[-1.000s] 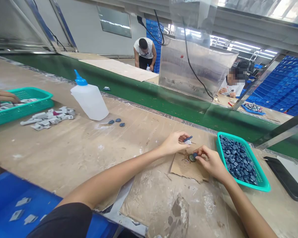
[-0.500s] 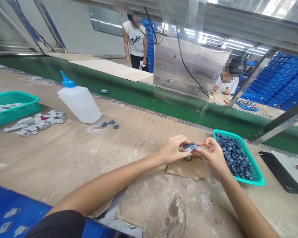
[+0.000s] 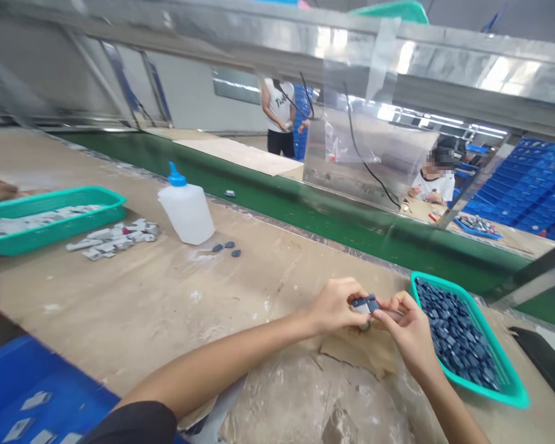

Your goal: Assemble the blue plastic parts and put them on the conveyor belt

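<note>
My left hand (image 3: 337, 306) is closed, its thumb and fingers round a small grey-and-dark-blue part (image 3: 361, 308). My right hand (image 3: 411, 325) pinches the dark blue right end of the same part between thumb and forefinger. Both hands are just above a torn piece of brown cardboard (image 3: 358, 351) on the bench. A small round object below the part is mostly hidden. Close to my right hand stands a green basket (image 3: 506, 391) full of small dark blue pieces (image 3: 457, 333).
A white squeeze bottle (image 3: 187, 213) with a blue cap stands left of centre, near several dark pieces (image 3: 230, 245). Grey parts (image 3: 120, 237) lie beside another green basket (image 3: 74, 231). A black phone (image 3: 543, 364) lies far right. Other people work beyond the green belt (image 3: 268, 206).
The camera view has shifted, so the bench appears lower and further right. My hands still hold the part, its blue end now closer against the grey. Another person's hand appears at far left.
</note>
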{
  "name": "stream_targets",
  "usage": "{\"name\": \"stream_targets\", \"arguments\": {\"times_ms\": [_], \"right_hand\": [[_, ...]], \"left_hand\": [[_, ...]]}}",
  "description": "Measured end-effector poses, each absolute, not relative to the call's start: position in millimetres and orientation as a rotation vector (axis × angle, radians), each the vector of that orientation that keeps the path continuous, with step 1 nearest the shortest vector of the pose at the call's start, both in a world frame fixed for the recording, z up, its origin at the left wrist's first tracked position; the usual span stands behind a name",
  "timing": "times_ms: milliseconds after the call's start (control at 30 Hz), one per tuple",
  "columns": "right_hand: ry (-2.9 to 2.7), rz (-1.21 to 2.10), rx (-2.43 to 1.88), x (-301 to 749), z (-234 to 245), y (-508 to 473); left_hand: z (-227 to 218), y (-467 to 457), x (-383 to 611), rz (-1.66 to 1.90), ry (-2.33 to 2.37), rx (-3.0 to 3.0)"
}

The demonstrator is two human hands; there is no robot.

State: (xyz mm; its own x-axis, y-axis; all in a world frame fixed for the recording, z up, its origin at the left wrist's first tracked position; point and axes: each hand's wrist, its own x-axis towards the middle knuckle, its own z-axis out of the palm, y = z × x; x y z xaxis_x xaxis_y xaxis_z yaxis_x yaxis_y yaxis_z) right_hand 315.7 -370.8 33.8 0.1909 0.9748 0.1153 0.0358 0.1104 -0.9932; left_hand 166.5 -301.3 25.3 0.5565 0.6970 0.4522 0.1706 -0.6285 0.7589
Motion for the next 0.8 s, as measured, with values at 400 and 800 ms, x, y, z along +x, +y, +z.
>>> {"name": "stream_targets", "arguments": {"times_ms": [400, 800], "right_hand": [[-1.044, 1.194, -1.075, 331.4, 35.9, -370.9], [-1.063, 1.518, -0.960, 322.3, 45.2, -376.0]], "left_hand": [[37.6, -304.5, 164.2, 1.111, 0.543, 2.317], [44.1, -310.7, 160.7, 1.166, 0.252, 2.593]]}}
